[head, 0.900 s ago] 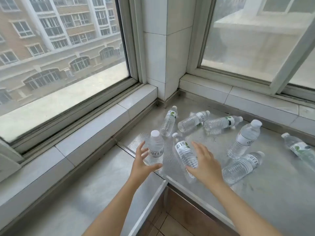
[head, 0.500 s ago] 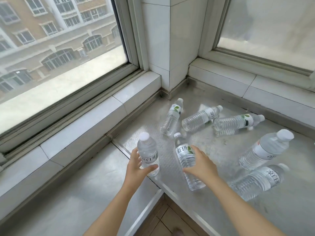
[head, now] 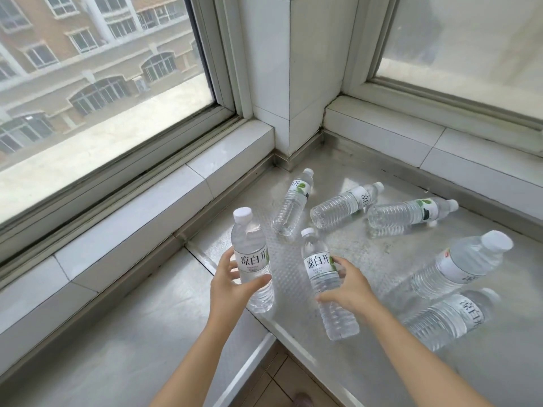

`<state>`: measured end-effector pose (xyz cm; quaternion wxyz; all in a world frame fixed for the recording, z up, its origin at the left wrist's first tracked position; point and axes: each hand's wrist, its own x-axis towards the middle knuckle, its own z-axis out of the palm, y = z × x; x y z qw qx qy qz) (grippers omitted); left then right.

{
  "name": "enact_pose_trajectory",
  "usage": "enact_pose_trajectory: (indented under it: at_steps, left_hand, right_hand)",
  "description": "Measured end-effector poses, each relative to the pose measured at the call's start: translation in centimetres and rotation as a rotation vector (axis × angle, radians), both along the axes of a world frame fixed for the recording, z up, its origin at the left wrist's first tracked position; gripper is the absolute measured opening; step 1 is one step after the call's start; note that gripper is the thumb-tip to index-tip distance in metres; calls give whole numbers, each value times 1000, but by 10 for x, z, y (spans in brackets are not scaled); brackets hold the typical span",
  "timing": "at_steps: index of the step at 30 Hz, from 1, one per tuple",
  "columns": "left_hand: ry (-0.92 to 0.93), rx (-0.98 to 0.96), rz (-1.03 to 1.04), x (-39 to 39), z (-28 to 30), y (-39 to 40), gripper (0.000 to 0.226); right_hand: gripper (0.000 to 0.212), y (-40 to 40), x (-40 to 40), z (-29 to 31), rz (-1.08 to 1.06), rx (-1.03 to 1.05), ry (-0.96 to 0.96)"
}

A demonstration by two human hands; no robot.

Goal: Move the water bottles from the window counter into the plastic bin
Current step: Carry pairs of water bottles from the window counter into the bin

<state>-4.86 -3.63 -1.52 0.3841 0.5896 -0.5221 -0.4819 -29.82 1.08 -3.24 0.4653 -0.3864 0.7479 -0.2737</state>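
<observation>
Several clear water bottles with white caps and white labels are on the steel window counter (head: 382, 259). My left hand (head: 235, 289) grips an upright bottle (head: 251, 254) near the counter's left seam. My right hand (head: 349, 289) grips a second bottle (head: 321, 268), tilted with its cap pointing away from me. Three bottles lie flat farther back: one (head: 292, 204), another (head: 343, 204) and a third (head: 411, 214). At the right, one bottle (head: 461, 264) stands and one (head: 449, 315) lies on its side. No plastic bin is in view.
White tiled sills (head: 147, 201) and large windows run behind the counter on both sides, meeting at a tiled corner pillar (head: 293, 69). A lower steel surface (head: 117, 348) lies left of the seam. Floor tiles (head: 273, 389) show in the gap below the counter's front edges.
Both hands have reached forward and closed round their bottles. The left bottle has risen a little; the right one is tilted up off the counter. The view has tipped downward and come closer.
</observation>
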Motion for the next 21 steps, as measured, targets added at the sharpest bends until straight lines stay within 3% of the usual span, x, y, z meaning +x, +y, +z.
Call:
enact_pose_trajectory:
  at_steps: [6, 13, 21]
  left_hand:
    - [43, -2, -37, -3, 33, 18, 95]
    - [41, -74, -244, 1, 72, 55, 105]
    - [74, -171, -460, 20, 103, 117, 92]
  right_hand:
    - [99, 40, 5, 37, -117, -164, -27]
    - [101, 117, 29, 88, -278, -364, 83]
    - [102, 219, 82, 129, -501, -542, 168]
